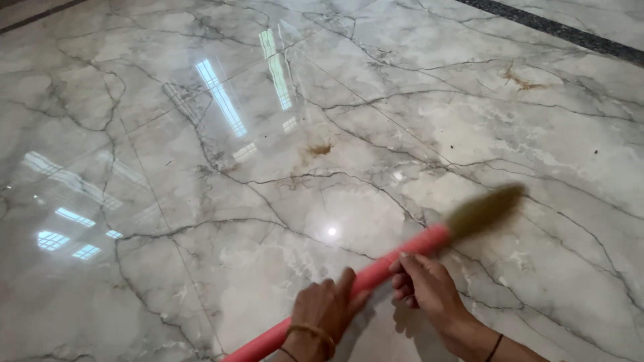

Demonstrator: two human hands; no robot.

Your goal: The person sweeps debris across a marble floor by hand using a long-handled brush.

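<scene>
A broom with a pink-red handle runs from the bottom centre up to the right, ending in a blurred brown bristle head over the floor. My left hand, with a thin bangle at the wrist, is closed around the lower part of the handle. My right hand, with a dark thread at the wrist, grips the handle higher up, close to the bristles.
The floor is glossy grey-white marble with dark veins and bright window reflections. A small brownish spot lies near the middle. A dark stone border strip crosses the top right corner.
</scene>
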